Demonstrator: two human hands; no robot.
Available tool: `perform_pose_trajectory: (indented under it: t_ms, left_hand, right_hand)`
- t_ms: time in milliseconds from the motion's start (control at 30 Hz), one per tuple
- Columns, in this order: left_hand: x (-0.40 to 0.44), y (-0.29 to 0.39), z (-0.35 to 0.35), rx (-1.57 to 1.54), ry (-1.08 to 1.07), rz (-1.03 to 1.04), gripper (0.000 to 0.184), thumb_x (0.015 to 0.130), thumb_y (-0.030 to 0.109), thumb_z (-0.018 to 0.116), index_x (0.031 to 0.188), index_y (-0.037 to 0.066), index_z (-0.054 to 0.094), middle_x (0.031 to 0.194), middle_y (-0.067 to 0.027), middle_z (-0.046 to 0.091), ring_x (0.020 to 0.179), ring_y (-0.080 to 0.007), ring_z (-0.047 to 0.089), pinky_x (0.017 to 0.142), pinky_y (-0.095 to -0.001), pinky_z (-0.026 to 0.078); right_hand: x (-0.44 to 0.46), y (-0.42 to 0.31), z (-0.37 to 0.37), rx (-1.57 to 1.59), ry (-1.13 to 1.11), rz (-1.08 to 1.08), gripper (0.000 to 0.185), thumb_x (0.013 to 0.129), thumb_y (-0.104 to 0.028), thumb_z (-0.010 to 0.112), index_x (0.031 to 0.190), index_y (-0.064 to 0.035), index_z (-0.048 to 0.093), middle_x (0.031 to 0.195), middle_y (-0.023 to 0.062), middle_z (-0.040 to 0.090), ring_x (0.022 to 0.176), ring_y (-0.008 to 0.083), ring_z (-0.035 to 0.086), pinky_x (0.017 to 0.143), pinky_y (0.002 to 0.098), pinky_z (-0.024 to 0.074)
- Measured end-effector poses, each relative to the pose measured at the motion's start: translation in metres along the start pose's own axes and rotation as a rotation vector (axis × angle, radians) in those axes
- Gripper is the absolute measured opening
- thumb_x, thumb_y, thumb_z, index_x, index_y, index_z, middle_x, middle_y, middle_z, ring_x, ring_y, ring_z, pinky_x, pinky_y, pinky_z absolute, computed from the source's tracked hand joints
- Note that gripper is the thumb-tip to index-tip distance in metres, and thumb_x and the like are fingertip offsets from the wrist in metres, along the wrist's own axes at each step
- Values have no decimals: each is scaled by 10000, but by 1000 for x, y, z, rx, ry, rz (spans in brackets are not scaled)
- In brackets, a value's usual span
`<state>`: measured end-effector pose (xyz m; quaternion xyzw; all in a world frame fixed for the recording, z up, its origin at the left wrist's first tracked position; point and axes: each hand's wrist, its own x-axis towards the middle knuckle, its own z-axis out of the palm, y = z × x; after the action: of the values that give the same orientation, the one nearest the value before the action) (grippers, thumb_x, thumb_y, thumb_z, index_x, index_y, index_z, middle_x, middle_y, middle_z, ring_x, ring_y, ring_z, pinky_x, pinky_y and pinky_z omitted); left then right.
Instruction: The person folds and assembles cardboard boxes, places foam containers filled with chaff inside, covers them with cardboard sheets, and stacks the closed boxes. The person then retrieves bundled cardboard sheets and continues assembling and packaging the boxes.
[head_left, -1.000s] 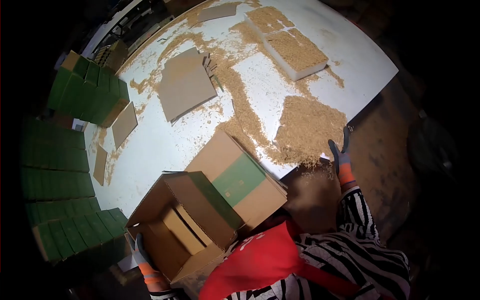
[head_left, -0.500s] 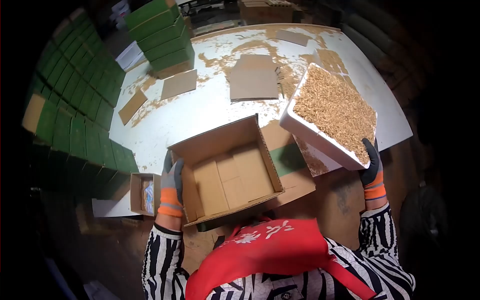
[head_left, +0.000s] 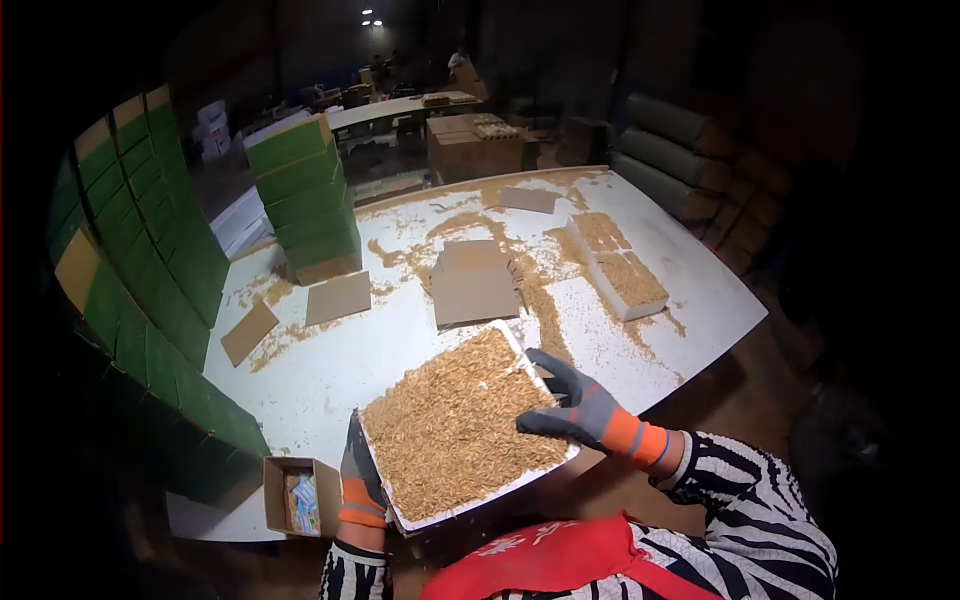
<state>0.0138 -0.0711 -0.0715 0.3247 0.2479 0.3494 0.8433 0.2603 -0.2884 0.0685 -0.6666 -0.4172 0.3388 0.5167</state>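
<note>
A white foam box point(head_left: 530, 345), filled to the rim with light-brown grain-like bits point(head_left: 450, 420), is tilted in front of me. My right hand point(head_left: 575, 405), in a grey and orange glove, grips its right side, fingers apart over the rim and bits. At the left edge is my gloved left hand point(head_left: 362, 470), its fingers partly hidden, closed on the side of the open cardboard box. The foam box now covers nearly all of that cardboard box, so I cannot tell how deep it sits in it.
Green cartons point(head_left: 310, 215) stand stacked on the table point(head_left: 340, 370), with more along the left. Flat cardboard pieces point(head_left: 475, 285) and scattered bits lie about. Another filled white box point(head_left: 630, 285) is at right. A small carton point(head_left: 300, 495) with packets stands at front left.
My right hand has brought the foam box leftward from beside the cardboard box to over it. My left hand stays at the left side. The view has tilted up.
</note>
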Motion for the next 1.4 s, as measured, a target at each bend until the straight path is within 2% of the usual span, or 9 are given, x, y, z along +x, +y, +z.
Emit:
perform_pose_trajectory:
  t_ms: [100, 200, 367, 667, 933, 1067, 1133, 1200, 1400]
  left_hand:
    - [-5, 14, -3, -150, -135, -100, 456, 997, 290, 454, 1349, 0, 444, 1312, -119, 525, 1185, -233, 511, 1012, -354, 411]
    - [-8, 6, -9, 848, 390, 505, 472, 992, 216, 468, 1387, -23, 371, 1400, -120, 435, 1273, -249, 421, 1073, -358, 341]
    - [-41, 26, 73, 1630, 281, 949, 502, 814, 45, 600, 1302, 29, 480, 1240, -191, 493, 1167, -366, 440, 1000, -470, 333]
    - [-36, 15, 117, 1987, -531, 782, 606, 684, 315, 774, 1221, 124, 570, 1193, -145, 535, 1118, -333, 485, 969, -474, 352]
    - [-3, -23, 138, 2234, -933, 182, 545, 826, 456, 597, 1278, 156, 539, 1247, -158, 511, 1171, -344, 472, 984, -492, 345]
    - [-11, -26, 139, 1999, -740, 35, 693, 724, 285, 646, 1344, 45, 445, 1445, -262, 317, 1320, -455, 305, 1070, -559, 266]
    - [-9, -24, 139, 2010, -727, 149, 687, 737, 273, 642, 1351, 43, 437, 1442, -259, 326, 1322, -446, 309, 1072, -558, 266]
    - [0, -34, 138, 2147, -752, 175, 517, 818, 394, 620, 1251, 121, 547, 1279, -151, 505, 1197, -347, 464, 1006, -496, 334]
    - [-35, 6, 157, 2118, -4, 551, 480, 679, 16, 699, 1150, 27, 608, 1186, -167, 556, 1075, -351, 537, 914, -453, 446]
  right_hand:
    - [13, 18, 8, -124, -52, -15, 989, 699, -442, 816, 1461, -112, 278, 1304, 180, 522, 1174, 276, 537, 948, 367, 452]
    - [23, 23, 8, -203, -117, 3, 993, 699, -487, 795, 1461, -125, 271, 1284, 196, 538, 1160, 277, 551, 933, 351, 455]
    - [34, 3, 0, -542, -233, 45, 974, 720, -600, 698, 1444, -91, 290, 1131, 229, 619, 1021, 367, 606, 889, 381, 470]
    - [72, 22, 4, -1349, -653, -240, 536, 779, -493, 670, 1078, -49, 640, 984, 182, 670, 911, 329, 647, 808, 385, 503]
    - [146, 46, -50, -162, -630, -451, 282, 860, -261, 661, 1106, -125, 660, 1062, 104, 669, 950, 242, 648, 843, 344, 505]
    - [276, 134, -108, -574, -178, -119, 541, 855, -375, 622, 1313, -99, 537, 1036, 137, 690, 924, 251, 675, 845, 357, 521]
    - [374, 174, -122, -661, 11, -538, 717, 838, -369, 608, 1449, -101, 347, 1006, 175, 687, 861, 245, 685, 802, 369, 544]
    - [405, 47, -149, -87, 83, -316, 784, 819, -321, 691, 1455, -80, 303, 855, 147, 694, 607, 135, 627, 582, 311, 534]
    - [490, 140, -137, -404, 55, -494, 810, 767, -441, 733, 1413, -91, 394, 1302, 189, 543, 1183, 324, 537, 977, 382, 447]
